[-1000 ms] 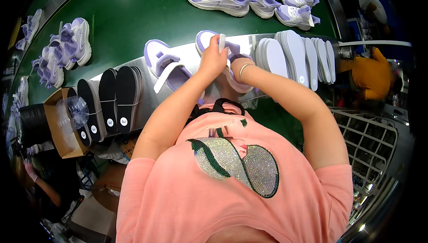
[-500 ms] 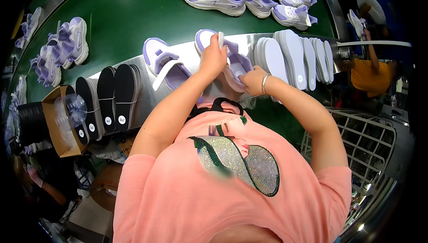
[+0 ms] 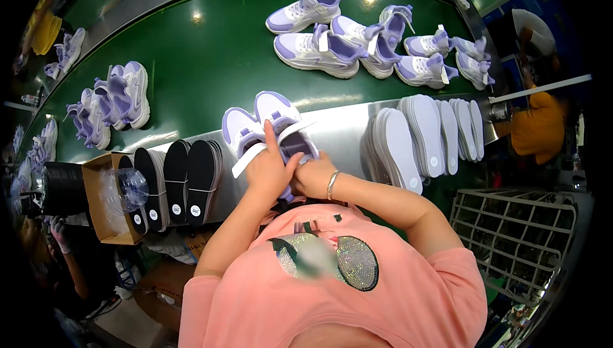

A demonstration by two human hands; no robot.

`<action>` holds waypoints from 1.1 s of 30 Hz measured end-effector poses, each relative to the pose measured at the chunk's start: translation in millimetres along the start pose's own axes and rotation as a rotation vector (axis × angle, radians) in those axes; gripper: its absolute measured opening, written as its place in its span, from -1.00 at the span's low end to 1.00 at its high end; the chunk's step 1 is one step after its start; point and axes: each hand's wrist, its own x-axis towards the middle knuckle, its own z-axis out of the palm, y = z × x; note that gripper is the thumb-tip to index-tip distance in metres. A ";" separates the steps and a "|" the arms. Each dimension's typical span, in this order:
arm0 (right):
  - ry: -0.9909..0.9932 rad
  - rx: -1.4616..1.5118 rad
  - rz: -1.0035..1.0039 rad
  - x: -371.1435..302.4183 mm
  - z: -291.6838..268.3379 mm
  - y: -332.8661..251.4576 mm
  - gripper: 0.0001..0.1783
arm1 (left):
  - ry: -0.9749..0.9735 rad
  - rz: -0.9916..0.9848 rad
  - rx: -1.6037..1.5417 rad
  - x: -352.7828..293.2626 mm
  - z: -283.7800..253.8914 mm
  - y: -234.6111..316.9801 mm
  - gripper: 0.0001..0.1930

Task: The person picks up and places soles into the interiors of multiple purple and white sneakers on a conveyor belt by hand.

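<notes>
Two white-and-lilac sneakers stand side by side on the metal ledge in front of me, toes pointing away. Over the inner side of the right sneaker (image 3: pixel 276 106) lies my left hand (image 3: pixel 268 168), index finger stretched along it and thumb at its opening, gripping it. At the same sneaker's heel, my right hand (image 3: pixel 313 177) is closed with its fingers curled; part of the heel is hidden behind my hands. The left sneaker (image 3: pixel 239 126) touches the right one, its white strap hanging loose beside my left hand.
White insoles (image 3: pixel 393 150) stand in stacks at the right. Black insoles (image 3: pixel 203 179) in tied bundles lie left, beside a cardboard box (image 3: pixel 102 198) with clear plastic. More sneakers (image 3: pixel 316 54) sit on the green belt (image 3: pixel 204 54). A wire basket (image 3: pixel 511 233) is at lower right; another person (image 3: pixel 539 124) works beyond.
The right sneaker has come left and now rests against the other one. Both my hands moved left with it, and my left hand let go of its strap. The whole view has shifted.
</notes>
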 end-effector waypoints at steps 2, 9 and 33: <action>0.234 0.098 -0.201 3.0 -13.0 9.2 -0.70 | 0.053 -0.022 0.014 19.2 5.8 -13.2 -0.17; 1.003 0.110 -0.019 41.8 -100.4 152.9 -0.83 | 0.381 -0.052 -0.073 97.8 -25.0 -70.1 -0.36; 0.730 -0.386 0.521 87.0 -189.6 270.3 -0.67 | 0.264 0.030 0.121 57.9 103.6 -36.9 -0.52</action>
